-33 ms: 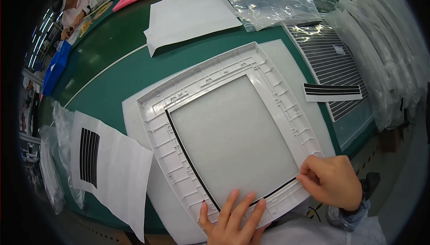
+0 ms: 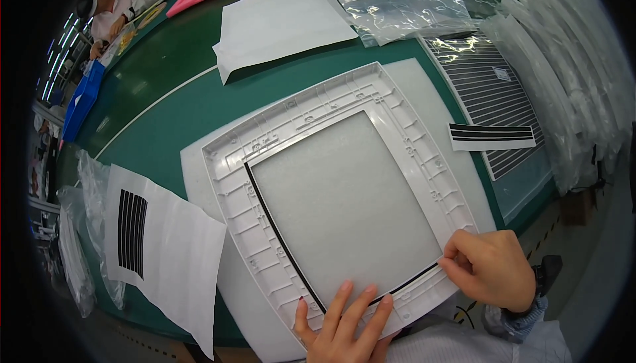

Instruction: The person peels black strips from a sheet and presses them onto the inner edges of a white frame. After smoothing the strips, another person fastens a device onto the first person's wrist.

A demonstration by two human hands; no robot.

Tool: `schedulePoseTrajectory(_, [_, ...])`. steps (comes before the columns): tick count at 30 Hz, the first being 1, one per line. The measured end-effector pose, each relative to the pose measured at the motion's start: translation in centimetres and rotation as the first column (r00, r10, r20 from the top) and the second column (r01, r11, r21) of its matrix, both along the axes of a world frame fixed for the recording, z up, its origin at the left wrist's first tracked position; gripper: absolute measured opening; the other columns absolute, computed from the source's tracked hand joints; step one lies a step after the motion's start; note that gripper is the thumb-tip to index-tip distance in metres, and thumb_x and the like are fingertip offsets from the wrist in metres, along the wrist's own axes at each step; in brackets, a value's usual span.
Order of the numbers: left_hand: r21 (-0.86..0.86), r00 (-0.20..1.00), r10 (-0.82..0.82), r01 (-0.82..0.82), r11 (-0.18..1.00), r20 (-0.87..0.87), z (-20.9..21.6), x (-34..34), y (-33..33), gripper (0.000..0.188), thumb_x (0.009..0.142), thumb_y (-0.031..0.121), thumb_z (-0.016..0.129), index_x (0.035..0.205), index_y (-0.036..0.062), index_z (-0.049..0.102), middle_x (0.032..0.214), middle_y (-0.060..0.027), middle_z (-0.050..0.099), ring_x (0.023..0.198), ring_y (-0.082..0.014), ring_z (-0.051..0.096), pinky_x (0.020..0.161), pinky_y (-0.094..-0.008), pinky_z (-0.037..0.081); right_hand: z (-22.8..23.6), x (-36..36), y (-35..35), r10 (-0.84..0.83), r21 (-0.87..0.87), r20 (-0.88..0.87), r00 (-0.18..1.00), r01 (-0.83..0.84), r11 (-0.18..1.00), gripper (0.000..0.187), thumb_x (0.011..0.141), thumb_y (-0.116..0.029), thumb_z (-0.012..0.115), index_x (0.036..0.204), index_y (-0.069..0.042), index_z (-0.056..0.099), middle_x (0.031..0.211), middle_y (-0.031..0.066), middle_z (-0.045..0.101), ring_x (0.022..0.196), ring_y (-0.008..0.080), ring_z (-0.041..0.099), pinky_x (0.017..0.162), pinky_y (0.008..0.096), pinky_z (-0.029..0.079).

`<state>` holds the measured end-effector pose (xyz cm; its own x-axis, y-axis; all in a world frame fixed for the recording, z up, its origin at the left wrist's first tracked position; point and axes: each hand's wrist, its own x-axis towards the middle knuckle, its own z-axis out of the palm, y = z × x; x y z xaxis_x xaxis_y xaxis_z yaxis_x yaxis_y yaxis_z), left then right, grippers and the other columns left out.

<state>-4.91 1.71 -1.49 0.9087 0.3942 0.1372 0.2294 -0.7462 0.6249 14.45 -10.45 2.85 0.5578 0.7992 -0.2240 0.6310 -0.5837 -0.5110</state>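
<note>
1. One green table (image 2: 152, 118) bears everything at hand, with a white foam sheet (image 2: 414, 84) lying on it.
2. On that foam rests the white plastic frame (image 2: 411, 164), ribbed side up, its near edge toward the person. Two of its opening's four sides carry black; the far and right sides show none, so I judge the lining to be roughly half done.
3. To the right lies a dark striped sheet (image 2: 487, 84), with many bands remaining.
4. To the left, a white backing sheet (image 2: 182, 257) holds a block of black strips (image 2: 132, 234), seemingly unused stock.
5. The left hand (image 2: 341, 343) is open, fingers spread, its fingertips resting on the frame's near side. The right hand (image 2: 493, 270) is closed, thumb and forefinger pinched at the near strip's right end.
6. A small white card (image 2: 491, 136) with black bands overlaps the striped sheet.
7. Thinnest are the strips on the frame. The left strip (image 2: 285, 250) runs along its whole side and looks finished. The near strip (image 2: 416, 278) follows its edge but seems unfinished at the pinch; fingers hide its left end, so I cannot tell whether the corner meets.
</note>
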Motion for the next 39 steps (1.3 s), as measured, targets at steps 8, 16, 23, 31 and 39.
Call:
schedulePoseTrajectory(8, [0.054, 0.993, -0.048, 0.054, 0.997, -0.104, 1.3, 0.2, 0.3, 0.054, 0.063, 0.010, 0.073, 0.116, 0.0174, 0.066, 0.124, -0.0035, 0.058, 0.127, -0.0251, 0.047, 0.111, -0.0536, 0.004, 0.0, 0.0, 0.2, 0.002, -0.030, 0.013, 1.000, -0.002, 1.000, 0.013, 0.081, -0.013, 0.065, 0.077, -0.005, 0.056, 0.058, 0.0086, 0.060, 0.051, 0.0278, 0.059, 0.046, 0.0373, 0.043])
schedulePoseTrajectory(16, [-0.011, 0.997, -0.022, 0.021, 1.000, -0.078, 1.2, 0.2, 0.1, 0.052, 0.063, 0.009, 0.072, 0.115, 0.0163, 0.066, 0.125, -0.0039, 0.058, 0.127, -0.0255, 0.047, 0.110, -0.0535, 0.007, -0.4, -0.1, 0.1, 0.008, -0.024, 0.048, 0.999, -0.006, 1.000, 0.015, 0.082, -0.013, 0.064, 0.076, -0.005, 0.052, 0.056, 0.0098, 0.057, 0.049, 0.0295, 0.057, 0.045, 0.0390, 0.042])
schedulePoseTrajectory(23, [-0.033, 0.997, -0.018, 0.015, 0.999, -0.070, 1.3, 0.4, 0.1, 0.054, 0.061, 0.007, 0.072, 0.115, 0.0149, 0.066, 0.125, -0.0051, 0.058, 0.128, -0.0267, 0.046, 0.109, -0.0551, 0.009, 0.5, 0.2, 0.1, -0.038, -0.095, 0.061, 0.997, 0.044, 0.994, 0.023, 0.081, -0.021, 0.069, 0.077, -0.005, 0.053, 0.056, 0.0101, 0.058, 0.049, 0.0306, 0.058, 0.046, 0.0385, 0.042])
schedulePoseTrajectory(31, [-0.026, 0.997, -0.022, 0.020, 0.999, -0.074, 1.7, 0.4, 0.1, 0.054, 0.062, 0.007, 0.074, 0.115, 0.0149, 0.066, 0.126, -0.0050, 0.058, 0.129, -0.0274, 0.045, 0.109, -0.0558, 0.012, 0.0, 1.0, -1.0, -0.160, -0.111, 0.080, 0.984, 0.168, 0.979, 0.028, 0.079, -0.027, 0.072, 0.076, -0.006, 0.056, 0.056, 0.0085, 0.059, 0.050, 0.0280, 0.060, 0.047, 0.0368, 0.044])
schedulePoseTrajectory(39, [-0.010, 0.999, -0.016, 0.015, 1.000, -0.045, 1.5, -0.1, -0.2, 0.056, 0.062, 0.006, 0.074, 0.116, 0.0146, 0.065, 0.125, -0.0051, 0.058, 0.129, -0.0273, 0.044, 0.109, -0.0561, 0.012, -0.9, 0.5, -1.6, -0.125, 0.038, 0.160, 0.979, 0.121, 0.992, 0.025, 0.077, -0.024, 0.076, 0.073, -0.006, 0.059, 0.055, 0.0070, 0.058, 0.043, 0.0203, 0.056, 0.043, 0.0286, 0.040])
